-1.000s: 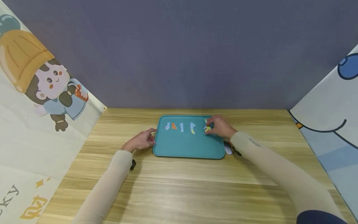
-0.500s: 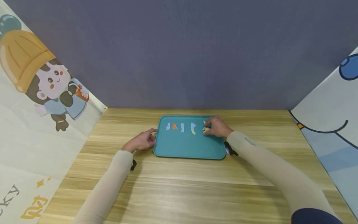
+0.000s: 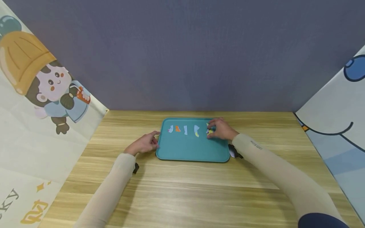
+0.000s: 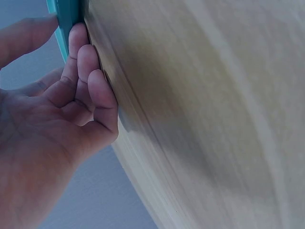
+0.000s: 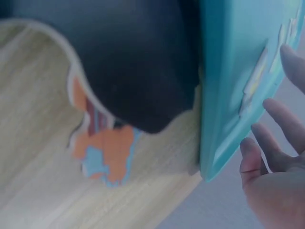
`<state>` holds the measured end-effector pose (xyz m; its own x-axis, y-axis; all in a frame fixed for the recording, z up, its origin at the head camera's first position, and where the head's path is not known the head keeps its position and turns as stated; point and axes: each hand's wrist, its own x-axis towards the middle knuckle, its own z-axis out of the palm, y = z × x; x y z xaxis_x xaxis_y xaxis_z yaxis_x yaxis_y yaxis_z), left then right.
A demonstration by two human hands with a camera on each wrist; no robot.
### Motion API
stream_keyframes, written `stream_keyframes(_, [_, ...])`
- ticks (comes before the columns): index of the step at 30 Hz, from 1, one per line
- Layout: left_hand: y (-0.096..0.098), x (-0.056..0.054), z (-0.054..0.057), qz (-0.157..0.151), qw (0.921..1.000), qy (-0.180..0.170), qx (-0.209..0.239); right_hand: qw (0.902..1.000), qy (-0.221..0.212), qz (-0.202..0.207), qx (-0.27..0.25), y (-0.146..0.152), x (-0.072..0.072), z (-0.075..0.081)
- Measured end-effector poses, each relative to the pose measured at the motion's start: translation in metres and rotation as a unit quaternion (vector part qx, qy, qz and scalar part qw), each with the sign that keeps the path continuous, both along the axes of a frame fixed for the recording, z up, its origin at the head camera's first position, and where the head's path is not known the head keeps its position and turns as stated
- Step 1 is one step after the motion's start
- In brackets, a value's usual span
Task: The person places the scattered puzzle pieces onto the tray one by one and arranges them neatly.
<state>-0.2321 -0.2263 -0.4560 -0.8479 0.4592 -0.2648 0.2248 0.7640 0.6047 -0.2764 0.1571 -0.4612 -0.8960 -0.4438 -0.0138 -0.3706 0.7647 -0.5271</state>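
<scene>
My left hand [image 3: 144, 143] is at the left rim of the teal tray [image 3: 191, 152], thumb and index finger on the edge. In the left wrist view its other fingers [image 4: 97, 90] are curled beside the tray's side. Over the tray's right part, my right hand [image 3: 223, 129] holds a small yellow and purple puzzle piece [image 3: 210, 131] between thumb and index finger, partly hidden. In a row to its left lie several flat puzzle pieces: a pale one with a yellow end [image 3: 196, 130], a narrow pale one [image 3: 185, 129], an orange one [image 3: 177, 128] and a white one [image 3: 170, 129].
Beside the tray's right edge, partly under the right wrist, a pale piece [image 3: 232, 151] lies on the wooden table [image 3: 182, 190]. In the right wrist view, an orange and blue piece [image 5: 107, 148] lies below a dark rounded shape [image 5: 128, 71]. A grey wall [image 3: 188, 57] stands behind.
My right hand and the yellow and purple piece have shifted slightly left on the tray. The left hand and the other pieces in the row stay where they were.
</scene>
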Motion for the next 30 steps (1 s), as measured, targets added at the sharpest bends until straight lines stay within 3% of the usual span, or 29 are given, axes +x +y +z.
stream_keyframes(14, [-0.001, 0.001, -0.001, -0.001, 1.0, 0.006, 0.003, 0.9994, 0.023, 0.012, -0.025, 0.017, 0.004, 0.011])
stream_keyframes(30, [-0.001, 0.001, -0.001, -0.007, 0.9999, 0.007, 0.001, 0.9975, 0.012, 0.003, -0.069, 0.055, 0.018, 0.017])
